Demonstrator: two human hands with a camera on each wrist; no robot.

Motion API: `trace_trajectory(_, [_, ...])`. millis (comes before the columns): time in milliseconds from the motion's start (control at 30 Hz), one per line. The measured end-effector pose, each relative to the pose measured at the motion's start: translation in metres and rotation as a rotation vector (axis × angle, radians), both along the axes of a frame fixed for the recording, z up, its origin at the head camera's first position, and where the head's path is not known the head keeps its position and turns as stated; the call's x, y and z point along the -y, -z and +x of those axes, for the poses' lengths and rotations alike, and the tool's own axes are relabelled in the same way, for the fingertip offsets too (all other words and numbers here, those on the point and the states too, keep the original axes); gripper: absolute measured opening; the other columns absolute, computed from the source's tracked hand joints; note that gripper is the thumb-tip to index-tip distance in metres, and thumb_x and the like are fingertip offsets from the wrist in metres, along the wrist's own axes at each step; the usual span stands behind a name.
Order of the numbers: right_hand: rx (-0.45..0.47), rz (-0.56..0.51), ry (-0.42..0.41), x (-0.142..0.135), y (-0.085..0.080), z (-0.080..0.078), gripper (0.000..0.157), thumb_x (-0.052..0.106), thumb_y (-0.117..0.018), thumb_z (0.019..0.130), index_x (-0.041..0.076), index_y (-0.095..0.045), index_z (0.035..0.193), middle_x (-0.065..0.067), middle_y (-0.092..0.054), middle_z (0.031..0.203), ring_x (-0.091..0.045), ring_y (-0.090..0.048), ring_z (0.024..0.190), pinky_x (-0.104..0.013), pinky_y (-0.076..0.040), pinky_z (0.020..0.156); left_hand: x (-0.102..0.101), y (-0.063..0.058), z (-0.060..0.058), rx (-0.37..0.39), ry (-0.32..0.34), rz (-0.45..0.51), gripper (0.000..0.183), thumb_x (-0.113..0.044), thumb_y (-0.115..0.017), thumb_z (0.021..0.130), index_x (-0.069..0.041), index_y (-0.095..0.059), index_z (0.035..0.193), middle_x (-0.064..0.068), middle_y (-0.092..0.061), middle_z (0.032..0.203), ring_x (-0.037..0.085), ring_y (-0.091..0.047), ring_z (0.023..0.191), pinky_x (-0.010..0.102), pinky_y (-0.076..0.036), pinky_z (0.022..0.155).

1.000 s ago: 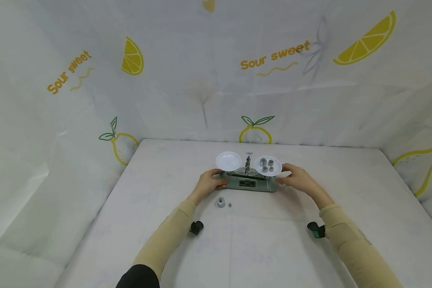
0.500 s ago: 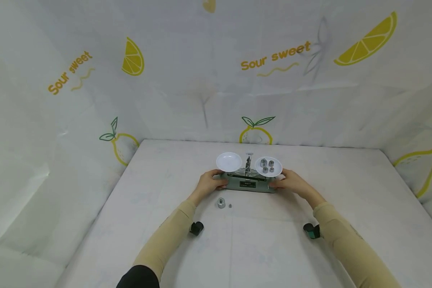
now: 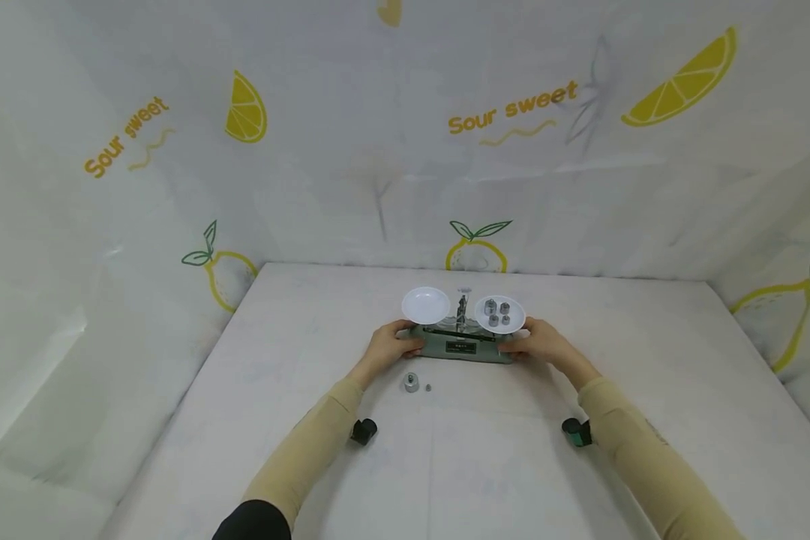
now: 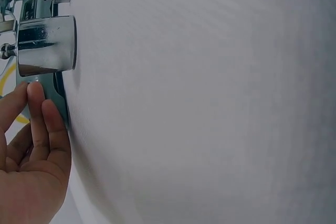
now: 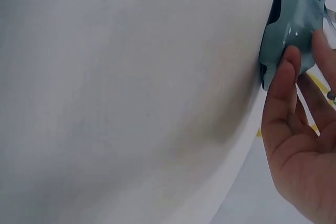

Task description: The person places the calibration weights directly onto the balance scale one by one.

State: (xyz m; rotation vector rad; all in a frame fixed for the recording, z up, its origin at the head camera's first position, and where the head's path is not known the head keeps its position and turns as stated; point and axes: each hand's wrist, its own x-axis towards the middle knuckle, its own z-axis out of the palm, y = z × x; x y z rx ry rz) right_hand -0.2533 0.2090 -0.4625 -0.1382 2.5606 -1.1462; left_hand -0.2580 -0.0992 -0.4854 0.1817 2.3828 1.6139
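Observation:
A balance scale with a grey-green base [image 3: 439,348] stands upright on the table. My left hand [image 3: 385,348] holds the base's left end, with the thumb on its front and the other fingers reaching round behind. At the right end, my right hand [image 3: 547,343] grips the base the same way; in the right wrist view its fingertips meet the base's corner [image 5: 294,24]. The white left pan [image 3: 426,305] is bare, while the right pan [image 3: 517,315] carries several metal weights [image 3: 490,307].
In front of the scale, toward its left, a large cylindrical weight [image 3: 411,383] and a tiny weight [image 3: 428,388] stand on the white table [image 3: 493,457]. A white sheet printed with lemons [image 3: 351,135] hangs behind and along the sides.
My right hand has slid inward to the left, its thumb moving from the base's right end onto its front. The left hand has kept its hold, and the weights lie as before.

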Motion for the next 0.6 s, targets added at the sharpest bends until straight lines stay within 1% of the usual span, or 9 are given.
trace_trajectory(100, [-0.029, 0.025, 0.006, 0.0016, 0.001, 0.0011, 0.063, 0.03, -0.075, 0.078, -0.005, -0.051, 0.124, -0.003, -0.071, 0.076, -0.011, -0.065, 0.07, -0.034, -0.046, 0.082, 0.0016, 0.0009, 0.0009, -0.006, 0.023, -0.036, 0.053, -0.023, -0.068, 0.085, -0.005, -0.051, 0.131, 0.013, -0.072, 0.086, 0.007, -0.067, 0.069, 0.024, -0.054, 0.074])
trace_trajectory(200, [-0.028, 0.029, 0.01, 0.0025, 0.0002, 0.0024, 0.062, 0.029, -0.074, 0.078, -0.005, -0.051, 0.124, -0.004, -0.071, 0.079, -0.011, -0.065, 0.071, -0.034, -0.046, 0.08, 0.0023, 0.0011, 0.0019, -0.022, 0.037, -0.071, 0.053, -0.026, -0.066, 0.086, -0.005, -0.05, 0.131, 0.013, -0.072, 0.085, 0.008, -0.067, 0.07, 0.024, -0.053, 0.075])
trace_trajectory(367, [-0.005, 0.012, 0.02, 0.0052, -0.002, 0.0034, 0.062, 0.028, -0.074, 0.079, -0.006, -0.05, 0.125, -0.009, -0.071, 0.085, -0.011, -0.064, 0.072, -0.03, -0.047, 0.075, 0.0028, -0.002, 0.0043, -0.037, 0.047, -0.084, 0.052, -0.027, -0.064, 0.088, -0.004, -0.049, 0.132, 0.013, -0.071, 0.088, 0.01, -0.068, 0.073, 0.025, -0.054, 0.075])
trace_trajectory(433, [0.0, 0.005, 0.024, 0.0063, -0.003, 0.003, 0.062, 0.027, -0.074, 0.078, -0.006, -0.049, 0.126, -0.013, -0.071, 0.092, -0.011, -0.065, 0.073, -0.028, -0.048, 0.074, 0.003, -0.0033, 0.0048, -0.043, 0.052, -0.092, 0.052, -0.027, -0.064, 0.088, -0.004, -0.049, 0.132, 0.012, -0.071, 0.091, 0.01, -0.068, 0.074, 0.026, -0.053, 0.078])
trace_trajectory(533, [0.013, -0.003, 0.027, 0.0074, -0.0044, 0.0021, 0.065, 0.025, -0.074, 0.078, -0.007, -0.047, 0.128, -0.018, -0.068, 0.102, -0.011, -0.066, 0.073, -0.028, -0.05, 0.074, 0.0037, -0.0053, 0.0059, -0.06, 0.055, -0.111, 0.051, -0.029, -0.064, 0.088, -0.006, -0.05, 0.132, 0.01, -0.071, 0.096, 0.01, -0.069, 0.076, 0.028, -0.052, 0.083])
trace_trajectory(600, [0.019, -0.002, 0.026, 0.0076, -0.0053, 0.0022, 0.067, 0.025, -0.074, 0.078, -0.007, -0.045, 0.129, -0.019, -0.067, 0.103, -0.011, -0.066, 0.073, -0.029, -0.051, 0.075, 0.0042, -0.0074, 0.0078, -0.075, 0.054, -0.126, 0.05, -0.03, -0.064, 0.087, -0.008, -0.052, 0.13, 0.009, -0.071, 0.096, 0.011, -0.069, 0.077, 0.029, -0.051, 0.084])
